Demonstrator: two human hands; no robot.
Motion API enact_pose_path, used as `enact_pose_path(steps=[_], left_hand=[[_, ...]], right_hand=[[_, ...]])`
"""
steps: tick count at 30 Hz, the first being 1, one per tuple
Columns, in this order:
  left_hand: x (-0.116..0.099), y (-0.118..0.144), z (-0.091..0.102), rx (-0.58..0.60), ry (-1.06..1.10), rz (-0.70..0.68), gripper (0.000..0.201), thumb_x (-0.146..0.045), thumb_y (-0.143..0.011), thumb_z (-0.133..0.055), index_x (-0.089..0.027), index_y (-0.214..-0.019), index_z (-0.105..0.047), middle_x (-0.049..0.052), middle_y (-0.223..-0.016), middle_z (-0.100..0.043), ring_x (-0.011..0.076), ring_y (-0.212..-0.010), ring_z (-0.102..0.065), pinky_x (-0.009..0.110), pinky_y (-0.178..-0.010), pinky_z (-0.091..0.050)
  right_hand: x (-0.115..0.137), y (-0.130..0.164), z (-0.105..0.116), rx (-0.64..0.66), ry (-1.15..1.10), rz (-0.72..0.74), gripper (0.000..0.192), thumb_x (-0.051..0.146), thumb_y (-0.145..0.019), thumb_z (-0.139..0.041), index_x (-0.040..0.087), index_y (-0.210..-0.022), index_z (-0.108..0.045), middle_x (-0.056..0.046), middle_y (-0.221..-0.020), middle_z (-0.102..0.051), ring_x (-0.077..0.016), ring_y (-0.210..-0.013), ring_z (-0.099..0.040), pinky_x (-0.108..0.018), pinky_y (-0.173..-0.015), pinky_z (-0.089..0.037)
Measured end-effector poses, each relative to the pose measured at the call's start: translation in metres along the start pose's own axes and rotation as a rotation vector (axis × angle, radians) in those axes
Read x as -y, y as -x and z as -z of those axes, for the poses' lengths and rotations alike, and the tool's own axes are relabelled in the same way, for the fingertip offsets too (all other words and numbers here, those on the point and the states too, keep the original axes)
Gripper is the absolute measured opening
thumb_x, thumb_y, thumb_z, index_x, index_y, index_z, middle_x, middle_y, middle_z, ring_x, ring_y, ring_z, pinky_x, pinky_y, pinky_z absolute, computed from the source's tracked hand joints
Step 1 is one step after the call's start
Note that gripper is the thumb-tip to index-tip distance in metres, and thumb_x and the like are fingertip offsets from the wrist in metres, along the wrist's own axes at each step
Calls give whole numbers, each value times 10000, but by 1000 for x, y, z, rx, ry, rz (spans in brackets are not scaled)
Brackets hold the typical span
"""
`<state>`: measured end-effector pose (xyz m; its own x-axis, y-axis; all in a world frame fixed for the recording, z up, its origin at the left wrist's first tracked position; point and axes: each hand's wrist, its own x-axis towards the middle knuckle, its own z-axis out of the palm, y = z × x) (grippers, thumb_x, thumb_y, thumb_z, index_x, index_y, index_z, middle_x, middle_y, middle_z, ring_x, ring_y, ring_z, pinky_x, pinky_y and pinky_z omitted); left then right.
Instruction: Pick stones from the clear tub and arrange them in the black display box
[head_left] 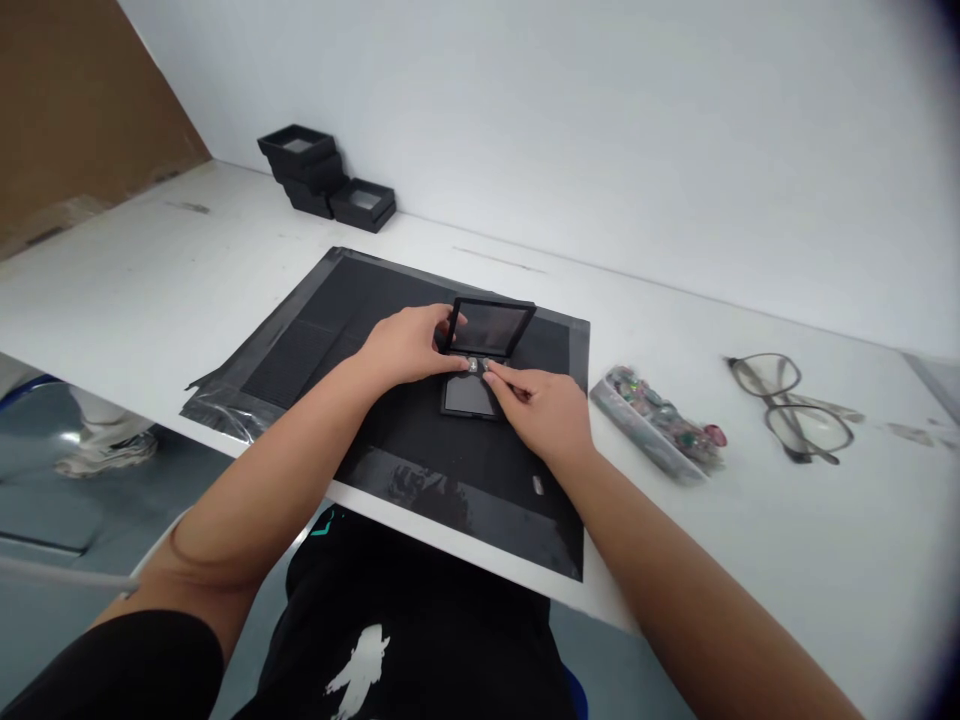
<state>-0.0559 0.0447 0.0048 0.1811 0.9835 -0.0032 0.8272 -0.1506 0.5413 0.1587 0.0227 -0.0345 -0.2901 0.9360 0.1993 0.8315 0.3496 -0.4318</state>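
A small black hinged case (469, 397) lies on a black mat, its clear-windowed lid (491, 327) raised. My left hand (405, 345) is closed around the case's left side, fingers at the lid's edge. Its thumb reaches a small shiny stone (472, 366) near the hinge. From the right, my right hand (549, 408) pinches a second small shiny piece (486, 364) beside the first, mostly covered by thumb and forefinger. On the mat below my right hand is a small pale piece (538, 485).
Black mat (315, 340) is taped to the white table. Right of it sits a clear tray (649, 430) of colourful wrapped pieces, then eyeglasses (795, 405). Stacked black cases (304, 170) and a lower pair (364, 203) stand at the back left by the white wall.
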Motion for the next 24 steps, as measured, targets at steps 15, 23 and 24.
enact_pose_path(steps=[15,23,24], left_hand=[[-3,2,2,22,-125,25,559,-582,-761,-670,-265,-1218,-624,31,-933,-714,230,-884,-671,290,-718,-456],[-2,2,2,42,-122,32,534,-592,-822,-589,-270,-1248,-609,40,-1009,-707,226,-893,-669,294,-718,-467],[-2,2,2,42,-118,32,514,-578,-842,-567,-272,-1253,-607,38,-1024,-708,224,-895,-668,296,-721,-468]], right_hand=[[17,13,7,171,385,146,558,529,-1012,-329,235,-1443,-527,-71,-965,-745,-236,-866,-695,-316,-589,-389],[17,13,10,167,351,128,567,539,-1006,-335,215,-1426,-536,-76,-957,-755,-240,-849,-705,-319,-577,-408],[16,12,10,153,332,115,573,547,-1001,-342,208,-1415,-546,-77,-949,-758,-239,-835,-707,-318,-570,-406]])
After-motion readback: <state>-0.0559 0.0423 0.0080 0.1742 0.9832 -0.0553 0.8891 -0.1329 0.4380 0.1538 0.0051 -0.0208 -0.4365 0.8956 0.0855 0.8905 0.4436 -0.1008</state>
